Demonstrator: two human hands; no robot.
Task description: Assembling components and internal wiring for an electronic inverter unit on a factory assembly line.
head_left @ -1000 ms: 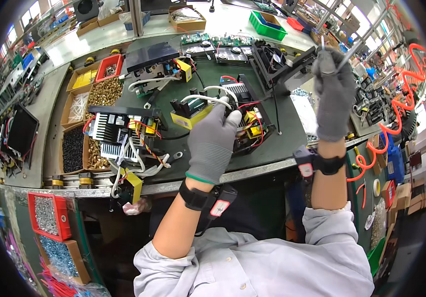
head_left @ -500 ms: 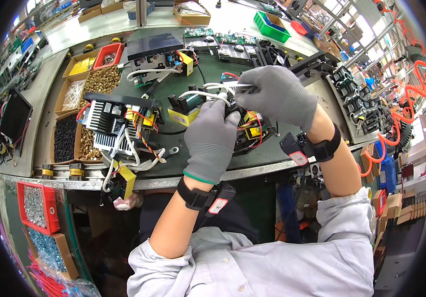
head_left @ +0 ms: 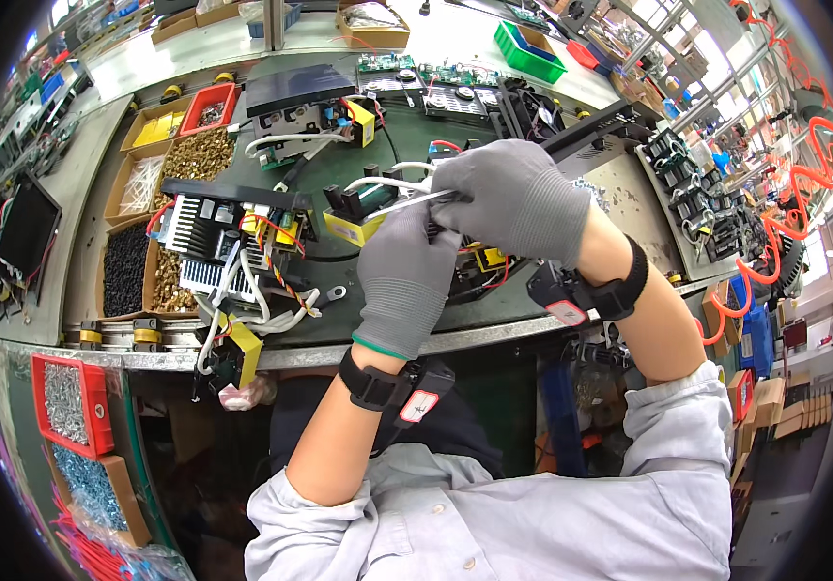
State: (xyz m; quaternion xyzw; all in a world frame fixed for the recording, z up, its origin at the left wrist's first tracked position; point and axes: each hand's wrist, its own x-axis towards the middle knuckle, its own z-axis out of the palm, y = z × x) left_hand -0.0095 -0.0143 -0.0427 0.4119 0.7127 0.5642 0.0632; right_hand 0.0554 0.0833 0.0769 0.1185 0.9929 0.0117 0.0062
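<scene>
Both of my hands wear grey gloves and meet over an electronic assembly with yellow transformers [head_left: 351, 230] and thick white cables [head_left: 392, 181]. A thin white cable tie [head_left: 407, 204] runs leftward from the pinched fingers of my right hand [head_left: 509, 198]. Right beside it, my left hand [head_left: 405, 257] has its fingers closed at the white cables; what lies between them is mostly hidden. Part of the assembly, with red wires, shows below my right hand. To the left sits another assembly with a finned heatsink [head_left: 199, 230], a yellow transformer and white cables.
At the left are boxes of white cable ties [head_left: 141, 184], brass parts [head_left: 199, 160] and black parts [head_left: 128, 269]. A black-topped unit [head_left: 300, 89] stands behind. A metal edge [head_left: 494, 334] fronts the bench. To the right hangs a coiled orange hose [head_left: 785, 232].
My right hand has moved left and slightly down, closer to my left hand. The white cable tie now stretches out leftward over my left fingers.
</scene>
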